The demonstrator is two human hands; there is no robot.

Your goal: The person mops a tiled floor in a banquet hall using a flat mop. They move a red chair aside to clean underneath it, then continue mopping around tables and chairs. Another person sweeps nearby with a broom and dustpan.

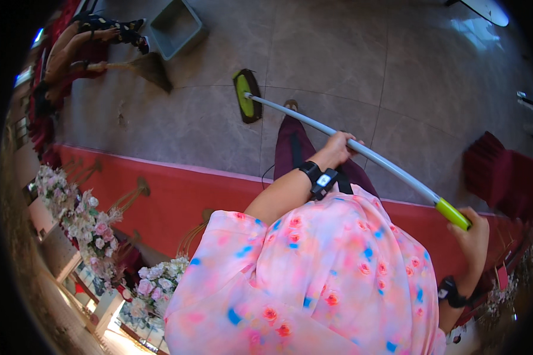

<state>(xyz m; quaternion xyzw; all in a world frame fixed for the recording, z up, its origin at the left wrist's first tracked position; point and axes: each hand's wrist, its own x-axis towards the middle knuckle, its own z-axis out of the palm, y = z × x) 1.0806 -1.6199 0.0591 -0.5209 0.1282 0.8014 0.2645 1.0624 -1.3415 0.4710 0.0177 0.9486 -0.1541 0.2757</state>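
My left hand (pixel 341 148) is closed around the middle of a pale blue pole. It belongs to a mop or broom (pixel 245 98) whose green and dark head rests on the grey tiled floor, left of my foot. At the upper end of the pole, my right hand (pixel 473 230) grips the lime-green handle end (pixel 453 214). Each wrist wears a black strap with a small device. The pole slants across in front of my body.
Another person (pixel 66 53) at the upper left holds a broom (pixel 153 71), beside a grey plastic bin (pixel 177 29). A red carpet (pixel 173 191) crosses the floor near me, with flower arrangements (pixel 95 230) at its left. Dark red draped chairs (pixel 502 175) stand at the right.
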